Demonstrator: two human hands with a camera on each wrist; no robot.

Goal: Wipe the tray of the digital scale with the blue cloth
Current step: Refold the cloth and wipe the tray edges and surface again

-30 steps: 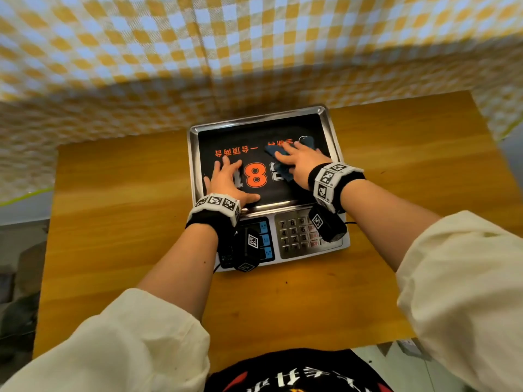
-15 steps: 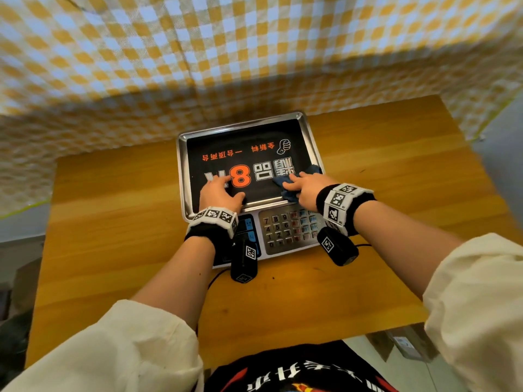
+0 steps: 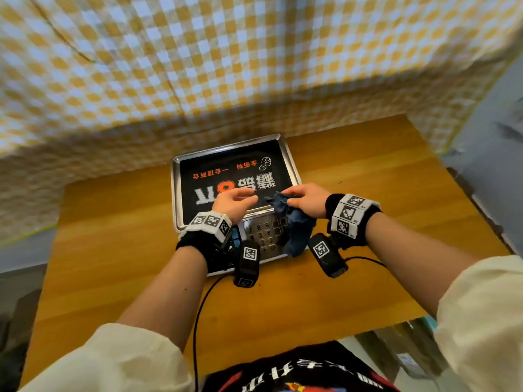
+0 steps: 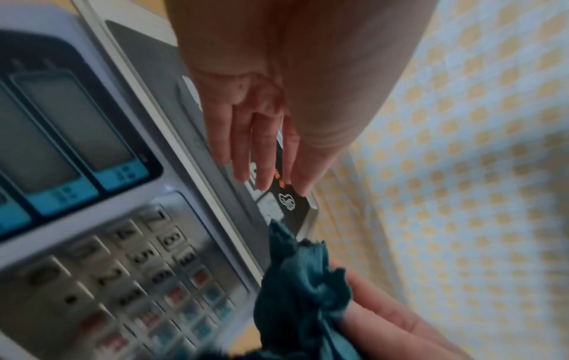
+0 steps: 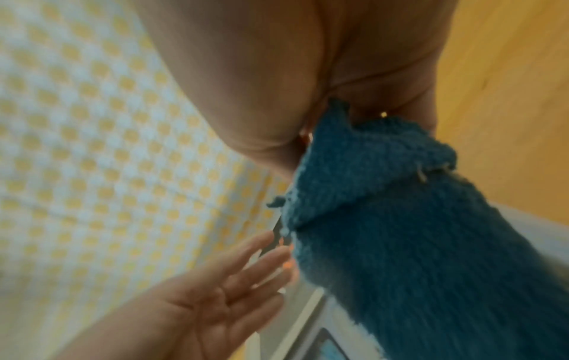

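- Head view: your right hand (image 3: 304,200) sits just right of the frame's centre, fingers curled round a bunched blue cloth (image 3: 294,222). The cloth hangs down from your grip over the right part of the keypad (image 3: 264,234), its lower end reaching the front edge of the digital scale (image 3: 226,267).
- Your left hand (image 3: 233,203) is just left of centre, holding nothing, its fingers loosely extended toward the cloth; a small gap shows between the fingertips and the cloth.
- The tray (image 3: 177,193) lies in the middle of the frame, a steel rim around a black sheet with orange and white print. Both hands are over its near edge; you cannot tell from this view whether either hand touches it.
- The scale stands on a wooden table (image 3: 113,250), and a yellow-and-white checked fabric (image 3: 198,66) fills the upper half of the frame. A black cable (image 3: 198,321) runs down from your left wrist toward the bottom edge.
- Left wrist view: your left hand's fingers (image 4: 243,146) are straight and spread a little above the tray's near edge, with the grey display windows (image 4: 77,121) at centre left and the blurred keypad at lower left. The cloth rises from the bottom centre, gripped by your right hand at lower right.
- Right wrist view: the cloth fills the right half, pinched under your right hand at the top; your left hand shows at lower left, palm flat and fingers straight, close beside the cloth.
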